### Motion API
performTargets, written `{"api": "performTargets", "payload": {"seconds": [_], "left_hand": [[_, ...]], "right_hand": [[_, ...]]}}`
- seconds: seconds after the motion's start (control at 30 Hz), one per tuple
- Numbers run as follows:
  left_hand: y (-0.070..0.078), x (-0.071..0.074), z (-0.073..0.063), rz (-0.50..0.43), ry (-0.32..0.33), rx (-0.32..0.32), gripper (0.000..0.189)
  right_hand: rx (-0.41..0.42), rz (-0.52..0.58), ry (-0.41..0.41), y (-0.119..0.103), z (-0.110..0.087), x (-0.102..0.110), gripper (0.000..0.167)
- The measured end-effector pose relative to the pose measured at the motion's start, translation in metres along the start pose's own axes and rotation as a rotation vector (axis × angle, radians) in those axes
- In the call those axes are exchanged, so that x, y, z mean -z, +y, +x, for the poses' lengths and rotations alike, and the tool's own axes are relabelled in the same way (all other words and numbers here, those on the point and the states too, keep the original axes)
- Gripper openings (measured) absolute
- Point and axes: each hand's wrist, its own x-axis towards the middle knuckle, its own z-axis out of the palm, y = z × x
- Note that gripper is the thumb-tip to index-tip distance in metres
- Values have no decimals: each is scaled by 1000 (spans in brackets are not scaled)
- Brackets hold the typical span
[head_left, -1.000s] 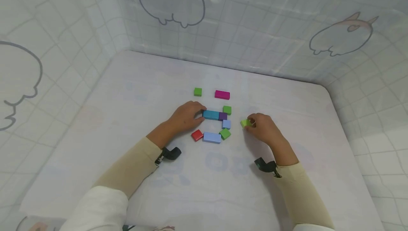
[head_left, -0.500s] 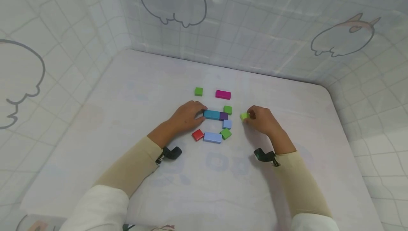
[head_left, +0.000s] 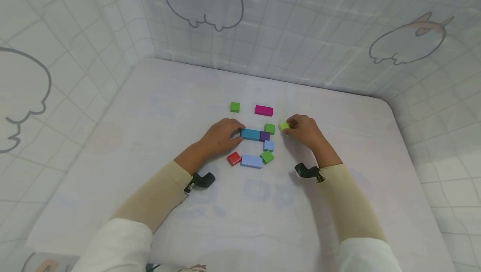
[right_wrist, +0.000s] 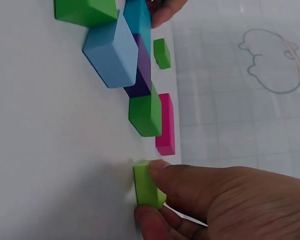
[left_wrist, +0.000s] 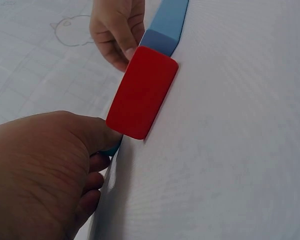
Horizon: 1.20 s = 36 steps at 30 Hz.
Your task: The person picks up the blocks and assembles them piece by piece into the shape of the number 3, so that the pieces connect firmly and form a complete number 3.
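Observation:
My right hand pinches a lime-green block between thumb and fingers, to the right of a green block. In the right wrist view the lime-green block is close over the cloth. My left hand holds the left end of a long teal block, thumb at the near corner and a finger at the far one. A purple block adjoins the teal block's right end. In the left wrist view a red block hides most of the teal block.
Below the purple block lie a small light-blue block, a tilted green block, and a long light-blue block. Farther back are a magenta block and another green block. The pale cloth has upright walls behind and at the sides.
My right hand has carried the lime-green block away from me and slightly left, up beside the green block. The left hand stays in place on the teal block.

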Motion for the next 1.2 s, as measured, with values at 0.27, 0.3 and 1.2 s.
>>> {"api": "performTargets", "payload": {"seconds": [0.27,0.3,1.2], "left_hand": [[2,1,0,4,1,-2,48],[2,1,0,7,1,-1,48],[0,2,-1,-12,-7,-4,47]], "right_hand": [[-28,25,15,-2,11,0,40],[-26,24,20,-2,12,0,40],[-34,44,47,-12,31,-12,37]]}}
